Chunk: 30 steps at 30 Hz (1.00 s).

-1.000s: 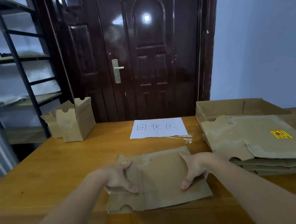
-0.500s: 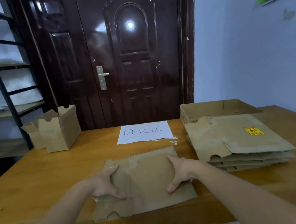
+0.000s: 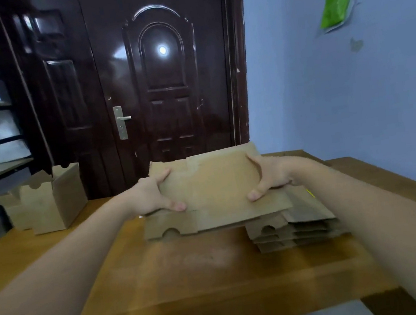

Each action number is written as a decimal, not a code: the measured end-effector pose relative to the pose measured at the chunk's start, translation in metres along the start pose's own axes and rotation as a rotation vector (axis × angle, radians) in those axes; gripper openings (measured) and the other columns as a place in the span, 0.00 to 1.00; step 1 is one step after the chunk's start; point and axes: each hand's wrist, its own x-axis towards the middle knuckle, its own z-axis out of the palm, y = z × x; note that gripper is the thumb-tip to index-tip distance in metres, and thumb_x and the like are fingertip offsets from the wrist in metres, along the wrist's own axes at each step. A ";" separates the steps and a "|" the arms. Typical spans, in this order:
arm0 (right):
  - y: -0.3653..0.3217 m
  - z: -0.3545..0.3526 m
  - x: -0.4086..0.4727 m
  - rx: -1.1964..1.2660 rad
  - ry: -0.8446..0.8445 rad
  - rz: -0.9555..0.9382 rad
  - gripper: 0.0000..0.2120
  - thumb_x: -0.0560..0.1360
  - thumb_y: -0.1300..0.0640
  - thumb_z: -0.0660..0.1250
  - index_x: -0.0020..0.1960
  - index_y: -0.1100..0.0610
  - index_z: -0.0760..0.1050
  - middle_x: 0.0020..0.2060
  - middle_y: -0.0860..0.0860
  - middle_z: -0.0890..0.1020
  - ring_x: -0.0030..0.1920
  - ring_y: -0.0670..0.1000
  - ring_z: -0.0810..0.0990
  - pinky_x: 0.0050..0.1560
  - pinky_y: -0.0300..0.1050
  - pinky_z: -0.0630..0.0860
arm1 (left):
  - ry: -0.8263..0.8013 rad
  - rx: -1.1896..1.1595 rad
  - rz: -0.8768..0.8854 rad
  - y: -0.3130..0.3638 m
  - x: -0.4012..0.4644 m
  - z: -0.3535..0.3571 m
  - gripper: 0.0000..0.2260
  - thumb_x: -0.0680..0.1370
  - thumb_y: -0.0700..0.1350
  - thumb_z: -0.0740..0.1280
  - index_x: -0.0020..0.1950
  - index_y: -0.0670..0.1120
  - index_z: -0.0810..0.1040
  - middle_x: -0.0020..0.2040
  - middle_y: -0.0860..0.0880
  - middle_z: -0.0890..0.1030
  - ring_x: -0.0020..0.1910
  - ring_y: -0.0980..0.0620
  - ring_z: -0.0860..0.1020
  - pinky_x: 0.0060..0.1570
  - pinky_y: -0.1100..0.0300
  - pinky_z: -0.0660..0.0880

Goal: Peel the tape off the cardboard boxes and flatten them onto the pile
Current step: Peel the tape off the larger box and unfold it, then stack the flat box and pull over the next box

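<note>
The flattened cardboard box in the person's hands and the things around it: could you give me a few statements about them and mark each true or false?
1. Both hands grip the flattened cardboard box, the left hand on one side and the right hand on the other. True.
2. The flattened box lies flat on the table. False: it is held up in the air, above the table.
3. A pile of flattened boxes sits on the table, to the right. True.
4. The upright boxes at the left are taped shut. False: their top flaps stand open.
5. The door behind the table is open. False: it is closed.
</note>
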 end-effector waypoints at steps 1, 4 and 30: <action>0.014 -0.011 -0.005 0.011 0.019 0.020 0.69 0.60 0.40 0.84 0.83 0.45 0.38 0.77 0.51 0.63 0.74 0.56 0.65 0.76 0.56 0.63 | 0.003 -0.022 0.009 0.016 0.007 0.006 0.70 0.47 0.73 0.81 0.83 0.62 0.51 0.75 0.47 0.66 0.69 0.42 0.71 0.66 0.48 0.76; 0.056 -0.037 -0.020 0.088 0.070 0.093 0.60 0.66 0.40 0.80 0.83 0.43 0.41 0.79 0.51 0.60 0.77 0.56 0.61 0.76 0.52 0.60 | 0.022 -0.103 0.017 0.062 0.025 0.034 0.68 0.47 0.72 0.82 0.82 0.64 0.55 0.72 0.47 0.65 0.67 0.41 0.72 0.64 0.45 0.77; 0.219 0.028 0.000 -0.207 0.025 0.206 0.29 0.81 0.34 0.57 0.79 0.42 0.60 0.79 0.49 0.63 0.77 0.55 0.63 0.76 0.57 0.62 | -0.296 0.548 0.334 0.106 0.094 0.201 0.33 0.82 0.68 0.52 0.83 0.60 0.46 0.84 0.49 0.43 0.83 0.46 0.46 0.80 0.42 0.48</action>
